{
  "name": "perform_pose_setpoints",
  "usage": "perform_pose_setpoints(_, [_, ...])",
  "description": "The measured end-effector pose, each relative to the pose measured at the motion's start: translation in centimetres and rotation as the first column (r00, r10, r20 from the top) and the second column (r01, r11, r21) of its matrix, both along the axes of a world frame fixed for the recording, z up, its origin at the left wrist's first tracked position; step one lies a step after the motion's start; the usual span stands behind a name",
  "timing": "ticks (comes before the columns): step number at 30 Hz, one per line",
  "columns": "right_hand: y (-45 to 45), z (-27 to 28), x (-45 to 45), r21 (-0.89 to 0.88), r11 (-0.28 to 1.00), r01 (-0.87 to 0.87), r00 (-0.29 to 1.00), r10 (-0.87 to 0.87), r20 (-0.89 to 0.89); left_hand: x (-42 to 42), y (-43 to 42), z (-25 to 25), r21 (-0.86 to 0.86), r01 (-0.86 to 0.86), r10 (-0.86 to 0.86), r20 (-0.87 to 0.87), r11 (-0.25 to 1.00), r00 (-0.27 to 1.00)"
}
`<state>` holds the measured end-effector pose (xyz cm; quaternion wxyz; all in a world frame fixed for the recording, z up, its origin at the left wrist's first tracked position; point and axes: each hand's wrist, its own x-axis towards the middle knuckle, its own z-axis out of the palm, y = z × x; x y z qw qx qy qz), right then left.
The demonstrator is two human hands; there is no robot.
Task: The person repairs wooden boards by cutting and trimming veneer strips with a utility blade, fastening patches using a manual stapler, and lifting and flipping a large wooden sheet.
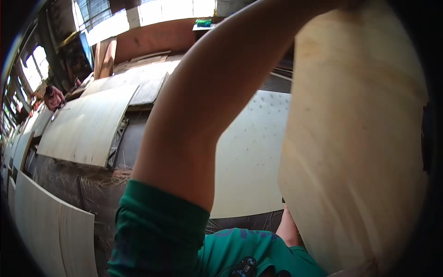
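Note:
A large pale wood veneer sheet (355, 138) stands raised and slightly blurred across the right side. My left arm stretches up from a green sleeve, and my left hand (351, 4) is at the sheet's top edge, dark and smeared, with its fingers not readable. Part of a bare limb, seemingly my right forearm, shows low beside the sheet's left edge; my right hand is hidden. Behind my left arm lies a whitish panel (249, 157) with small dark spots on its upper part.
More pale panels (87, 124) lie on low stacks at the left, one (55, 221) at the lower left. A person in a reddish top (54, 98) bends over a panel at the far left. Debris litters the dark floor (106, 177). Bright windows line the back.

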<state>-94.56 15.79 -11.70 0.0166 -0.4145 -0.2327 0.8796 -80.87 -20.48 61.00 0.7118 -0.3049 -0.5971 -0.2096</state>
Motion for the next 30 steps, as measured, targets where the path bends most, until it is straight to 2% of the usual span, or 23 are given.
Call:
perform_pose_setpoints(2, [1.8, 0.4, 0.7, 0.086, 0.996, -0.029, 1.000, 0.029, -0.002, -2.3, -8.1, -3.4, 0.106, -0.206, 0.186, 0.173, 0.973, 0.967])
perform_pose_setpoints(3, [2.8, 0.7, 1.1, 0.138, 0.990, -0.039, 0.999, 0.040, -0.001, -1.3, -11.4, -7.0, 0.207, -0.167, 0.077, 0.384, 0.964, 0.920])
perform_pose_setpoints(4, [3.6, 1.0, 1.6, 0.186, 0.981, -0.048, 0.999, 0.049, 0.000, -1.5, -15.1, -11.3, 0.303, -0.321, 0.144, 0.487, 0.897, 0.861])
perform_pose_setpoints(5, [4.3, 1.0, 2.4, 0.235, 0.970, -0.056, 0.998, 0.057, 0.002, -0.5, -18.4, -15.1, 0.064, -0.695, 0.478, 0.680, 0.716, 0.555])
perform_pose_setpoints(6, [5.2, 1.4, 3.5, 0.284, 0.957, -0.063, 0.998, 0.062, 0.014, 0.7, -21.8, -20.3, 0.206, -0.645, 0.380, 0.663, 0.736, 0.645])
perform_pose_setpoints(7, [5.6, 1.8, 4.1, 0.329, 0.942, -0.064, 0.998, 0.062, 0.017, 0.1, -26.2, -26.1, 0.247, -0.626, 0.464, 0.486, 0.739, 0.740])
perform_pose_setpoints(8, [6.1, 2.1, 4.9, 0.366, 0.928, -0.067, 0.998, 0.065, 0.019, 2.6, -28.5, -30.3, 0.255, -0.728, 0.294, 0.792, 0.637, 0.535])
perform_pose_setpoints(9, [6.8, 2.6, 6.2, 0.414, 0.908, -0.062, 0.998, 0.055, 0.029, 4.0, -31.8, -35.8, 0.290, -0.803, 0.199, 0.873, 0.521, 0.445])
perform_pose_setpoints(10, [7.2, 3.1, 7.5, 0.459, 0.887, -0.058, 0.998, 0.046, 0.039, 6.1, -34.8, -40.8, 0.263, -0.817, 0.236, 0.872, 0.512, 0.429])
perform_pose_setpoints(12, [8.4, 4.1, 10.6, 0.535, 0.844, -0.037, 0.999, 0.014, 0.047, 10.6, -40.7, -52.3, 0.118, -0.932, 0.315, 0.920, 0.343, 0.232])
perform_pose_setpoints(14, [7.9, 4.2, 13.7, 0.590, 0.807, -0.029, 0.998, -0.014, 0.068, 16.3, -44.8, -63.1, 0.325, -0.909, 0.016, 0.940, 0.261, 0.340])
perform_pose_setpoints(15, [7.6, 3.9, 15.3, 0.596, 0.803, -0.010, 0.996, -0.047, 0.080, 19.9, -44.3, -66.4, 0.205, -0.933, 0.259, 0.923, 0.294, 0.285])
perform_pose_setpoints(17, [6.8, 3.2, 18.3, 0.621, 0.783, -0.002, 0.990, -0.084, 0.109, 27.4, -45.3, -77.5, 0.172, -0.964, 0.252, 0.942, 0.202, 0.221])
perform_pose_setpoints(18, [6.3, 2.7, 19.9, 0.628, 0.778, -0.002, 0.986, -0.102, 0.129, 31.5, -44.3, -80.1, 0.403, -0.911, -0.029, 0.915, 0.087, 0.402])
perform_pose_setpoints(19, [5.6, 1.9, 21.3, 0.630, 0.777, -0.014, 0.981, -0.110, 0.158, 36.7, -43.2, -83.0, -0.099, -0.984, 0.339, 0.940, 0.151, -0.043])
perform_pose_setpoints(20, [5.0, 1.2, 22.3, 0.637, 0.770, -0.030, 0.976, -0.114, 0.183, 39.1, -40.4, -79.8, 0.169, -0.983, -0.031, 0.985, 0.070, 0.168])
perform_pose_setpoints(21, [4.2, 0.3, 23.3, 0.638, 0.768, -0.053, 0.969, -0.115, 0.218, 41.3, -37.3, -75.8, 0.359, -0.918, -0.312, 0.864, -0.169, 0.396])
perform_pose_setpoints(22, [3.4, -0.9, 24.2, 0.635, 0.768, -0.080, 0.959, -0.114, 0.258, 44.5, -36.9, -78.3, 0.163, -0.966, -0.253, 0.944, -0.199, 0.212])
perform_pose_setpoints(23, [2.4, -1.6, 25.0, 0.635, 0.764, -0.116, 0.948, -0.105, 0.299, 49.1, -38.1, -82.6, 0.162, -0.977, -0.311, 0.929, -0.140, 0.199])
perform_pose_setpoints(24, [1.6, -2.3, 25.6, 0.633, 0.761, -0.144, 0.936, -0.103, 0.337, 53.1, -37.6, -83.5, -0.196, -0.979, -0.273, 0.946, -0.053, -0.175])
perform_pose_setpoints(25, [0.6, -3.1, 25.9, 0.627, 0.759, -0.173, 0.925, -0.094, 0.369, 54.9, -36.8, -83.6, -0.519, -0.855, -0.210, 0.835, 0.006, -0.509])
perform_pose_setpoints(28, [-1.4, -7.7, 26.4, 0.593, 0.739, -0.319, 0.858, -0.040, 0.511, 55.5, -34.5, -77.3, -0.311, -0.935, -0.294, 0.922, -0.173, -0.252])
perform_pose_setpoints(30, [-3.5, -10.5, 25.8, 0.547, 0.712, -0.440, 0.776, -0.005, 0.631, 55.7, -36.5, -76.9, -0.408, -0.902, -0.361, 0.870, -0.141, -0.337])
